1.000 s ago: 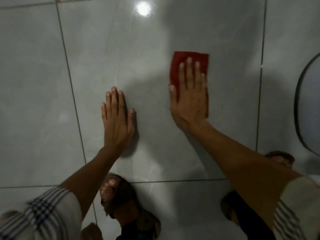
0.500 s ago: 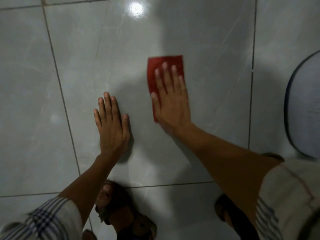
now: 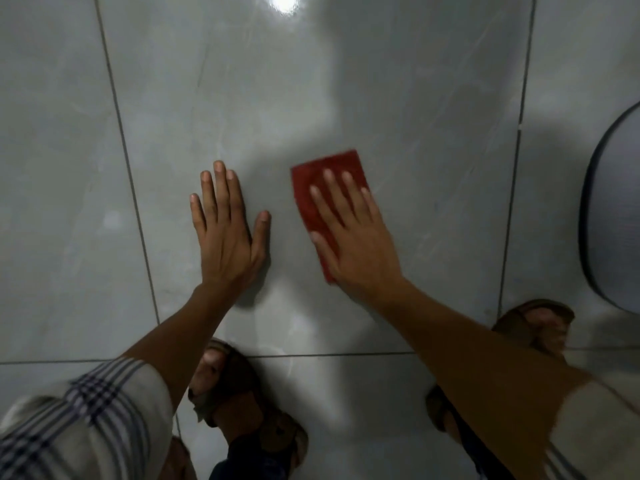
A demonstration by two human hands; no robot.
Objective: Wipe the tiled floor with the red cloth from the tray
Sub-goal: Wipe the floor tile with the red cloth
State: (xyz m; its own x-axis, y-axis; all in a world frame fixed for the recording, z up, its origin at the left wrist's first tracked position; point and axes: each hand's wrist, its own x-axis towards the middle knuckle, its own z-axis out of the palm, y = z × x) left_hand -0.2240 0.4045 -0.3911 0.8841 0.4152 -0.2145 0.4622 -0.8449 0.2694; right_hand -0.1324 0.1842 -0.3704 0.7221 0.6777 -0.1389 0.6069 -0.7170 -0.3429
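Observation:
A folded red cloth (image 3: pixel 311 188) lies flat on the glossy grey tiled floor (image 3: pixel 433 98), near the middle of a large tile. My right hand (image 3: pixel 356 237) presses flat on top of it with fingers spread, covering its lower right part. My left hand (image 3: pixel 227 230) rests flat on the bare tile just left of the cloth, palm down, fingers apart, holding nothing.
A round tray with a dark rim (image 3: pixel 613 209) lies on the floor at the right edge. My sandalled feet (image 3: pixel 235 386) (image 3: pixel 536 323) stand below the hands. Dark grout lines (image 3: pixel 124 157) cross the floor. A lamp glare (image 3: pixel 282 1) shines at the top.
My right hand has slid the red cloth leftward and toward me, closer to my left hand. The left hand stays planted on the tile.

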